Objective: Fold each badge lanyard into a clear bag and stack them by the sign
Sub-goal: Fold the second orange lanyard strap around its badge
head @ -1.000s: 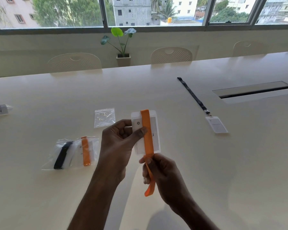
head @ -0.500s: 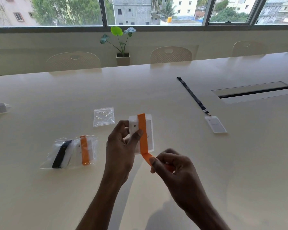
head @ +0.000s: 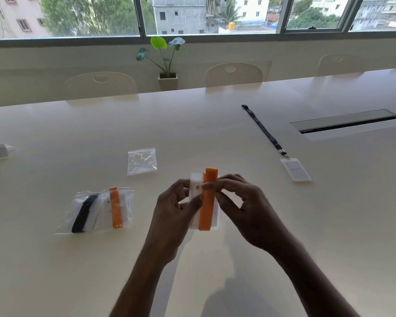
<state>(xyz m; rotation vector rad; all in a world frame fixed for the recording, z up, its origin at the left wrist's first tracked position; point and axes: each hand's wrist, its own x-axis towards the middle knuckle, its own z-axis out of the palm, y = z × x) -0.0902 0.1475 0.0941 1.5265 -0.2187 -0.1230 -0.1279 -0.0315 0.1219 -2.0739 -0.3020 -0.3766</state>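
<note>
Both left hand [head: 174,210] and right hand [head: 246,208] pinch the badge [head: 196,191], whose orange lanyard [head: 208,202] no longer dangles, so bagging comes next.

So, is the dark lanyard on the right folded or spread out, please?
Spread out: the dark lanyard lies straight on the table, badge at its near end.

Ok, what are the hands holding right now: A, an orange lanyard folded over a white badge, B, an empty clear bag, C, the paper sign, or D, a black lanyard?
A: the left hand and right hand together hold the white badge with the orange lanyard folded along its front, while the empty clear bag lies beyond them.
</note>
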